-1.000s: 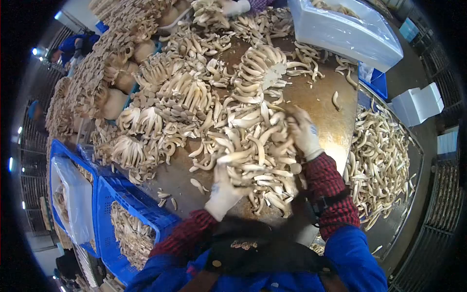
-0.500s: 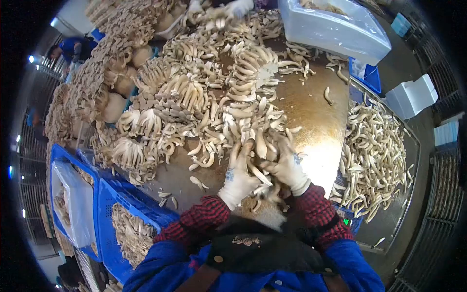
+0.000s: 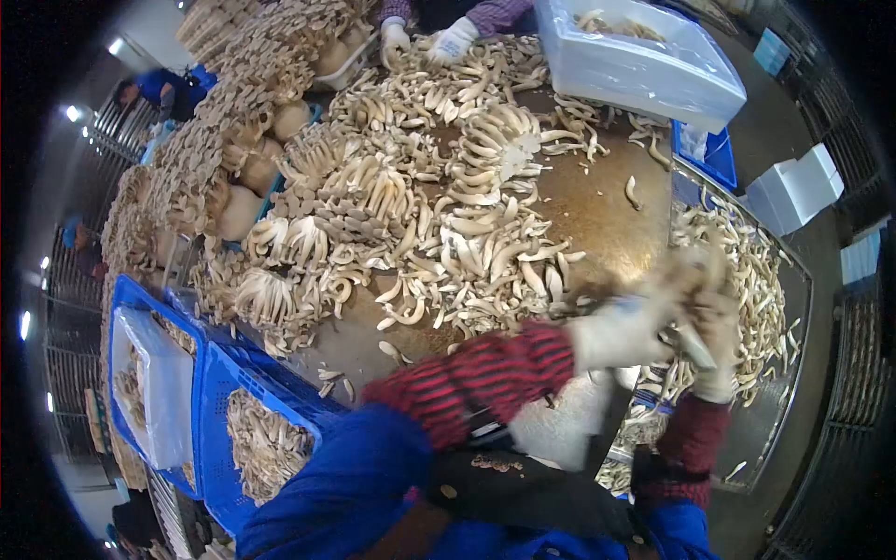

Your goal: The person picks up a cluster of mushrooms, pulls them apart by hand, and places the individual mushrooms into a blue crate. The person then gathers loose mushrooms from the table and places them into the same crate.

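My left hand [image 3: 621, 334], in a white glove, reaches across to the right over the table's edge, blurred by motion. Close beside it is my right hand [image 3: 717, 359], also gloved and smeared. Between the two hands is a bunch of loose mushrooms [image 3: 695, 347], with one pale stem showing clearest. Both hands are above the near part of a heap of mushrooms [image 3: 747, 289] on the right-hand tray. Behind my left arm, many curved mushrooms [image 3: 485, 252] lie on the brown table, some still joined in clusters.
Uncut mushroom blocks [image 3: 177, 177] are stacked at the left. Blue crates [image 3: 210, 373] stand at lower left. A lined white foam box [image 3: 644, 75] sits at the far right. Across the table are another person's gloved hands [image 3: 453, 42]. A white box [image 3: 793, 191] stands beyond the tray.
Both my hands have swung from the middle of the table to the right-hand heap, carrying mushrooms. The other person's hands have moved slightly and show more clearly.
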Demonstrator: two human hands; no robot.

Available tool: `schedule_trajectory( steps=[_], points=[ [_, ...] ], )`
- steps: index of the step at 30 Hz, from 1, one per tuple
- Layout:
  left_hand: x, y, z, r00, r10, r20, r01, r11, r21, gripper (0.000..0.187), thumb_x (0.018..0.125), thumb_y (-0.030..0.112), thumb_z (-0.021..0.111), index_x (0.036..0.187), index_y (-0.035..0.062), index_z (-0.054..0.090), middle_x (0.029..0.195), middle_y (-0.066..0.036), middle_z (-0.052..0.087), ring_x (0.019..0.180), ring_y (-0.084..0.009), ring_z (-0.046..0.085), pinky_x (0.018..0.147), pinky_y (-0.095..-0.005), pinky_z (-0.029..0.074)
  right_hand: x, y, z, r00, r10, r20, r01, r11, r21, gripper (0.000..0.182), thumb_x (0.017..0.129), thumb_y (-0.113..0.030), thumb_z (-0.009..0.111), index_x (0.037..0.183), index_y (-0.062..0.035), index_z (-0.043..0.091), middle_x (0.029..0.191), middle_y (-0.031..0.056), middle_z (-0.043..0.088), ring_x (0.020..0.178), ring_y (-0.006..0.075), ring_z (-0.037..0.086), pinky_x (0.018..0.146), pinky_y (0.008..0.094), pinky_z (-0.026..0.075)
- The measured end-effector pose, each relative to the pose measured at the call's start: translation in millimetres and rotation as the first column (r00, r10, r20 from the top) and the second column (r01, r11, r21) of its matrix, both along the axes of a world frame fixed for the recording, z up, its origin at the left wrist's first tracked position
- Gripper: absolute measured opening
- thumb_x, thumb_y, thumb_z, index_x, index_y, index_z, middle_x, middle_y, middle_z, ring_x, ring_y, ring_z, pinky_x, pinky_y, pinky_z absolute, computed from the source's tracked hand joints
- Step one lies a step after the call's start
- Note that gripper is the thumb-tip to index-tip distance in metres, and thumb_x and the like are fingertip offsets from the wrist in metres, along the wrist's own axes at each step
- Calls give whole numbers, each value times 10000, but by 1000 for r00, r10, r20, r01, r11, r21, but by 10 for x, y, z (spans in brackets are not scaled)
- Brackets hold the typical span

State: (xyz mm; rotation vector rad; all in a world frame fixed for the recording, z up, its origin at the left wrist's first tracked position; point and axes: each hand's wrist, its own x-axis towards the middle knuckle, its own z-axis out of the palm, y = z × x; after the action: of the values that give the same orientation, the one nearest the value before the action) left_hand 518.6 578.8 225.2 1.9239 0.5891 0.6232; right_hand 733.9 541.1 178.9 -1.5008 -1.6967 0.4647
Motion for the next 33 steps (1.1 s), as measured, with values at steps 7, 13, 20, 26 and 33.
schedule_trajectory(
  steps=[7, 13, 20, 26, 33],
  points=[
    [-1095, 603, 178, 795, 588, -150, -560, 806, 192, 480, 837, 286, 689, 1237, 48, 574, 1148, -184, 627, 1080, -292, 603, 919, -378, 477, 941, 46, 498, 714, -561, -419, 652, 751, 104, 419, 943, -130, 528, 1342, -7, 488, 1354, 235, 479, 1235, 329, 497, 1032, 367, 440],
    [-2665, 387, -770, 295, 752, -589, -749, 565, 346, 545, 855, 349, 643, 1247, -18, 546, 1241, -246, 574, 1148, -353, 562, 999, -399, 428, -753, 1440, -707, 950, 311, 21, -292, 910, -295, 302, 860, -102, 575, 1144, -21, 642, 1117, 111, 656, 970, 219, 632, 828, 337, 506],
    [-2855, 1028, -1162, 456, 754, -473, -681, 638, 360, 755, 922, 377, 562, 1482, 12, 211, 1424, -284, 386, 1292, -389, 436, 1055, -413, 370, -2686, 2516, -916, 738, 665, 115, -656, 747, -112, 554, 923, -424, 527, 1319, -36, 500, 1273, 237, 547, 1206, 376, 508, 1009, 409, 407],
    [-2613, 1232, -1465, 581, 807, -104, -813, 569, -120, 545, 883, 265, 634, 1321, -17, 472, 1203, -213, 600, 1049, -306, 610, 935, -354, 467, -3238, 2729, -1114, 563, 767, -307, -818, 465, -338, 535, 954, -448, 513, 1317, -56, 518, 1156, 222, 632, 1028, 277, 624, 910, 302, 486],
    [-2013, 29, -975, 420, 862, 284, -673, 506, -539, 568, 811, 26, 622, 1339, -50, 425, 1063, -115, 610, 936, -165, 603, 872, -268, 477, -2336, 1925, -504, 186, 880, -437, -981, 144, -128, 611, 929, -473, 544, 1392, -84, 457, 1379, 202, 486, 1267, 315, 479, 1054, 372, 389]
  ],
)
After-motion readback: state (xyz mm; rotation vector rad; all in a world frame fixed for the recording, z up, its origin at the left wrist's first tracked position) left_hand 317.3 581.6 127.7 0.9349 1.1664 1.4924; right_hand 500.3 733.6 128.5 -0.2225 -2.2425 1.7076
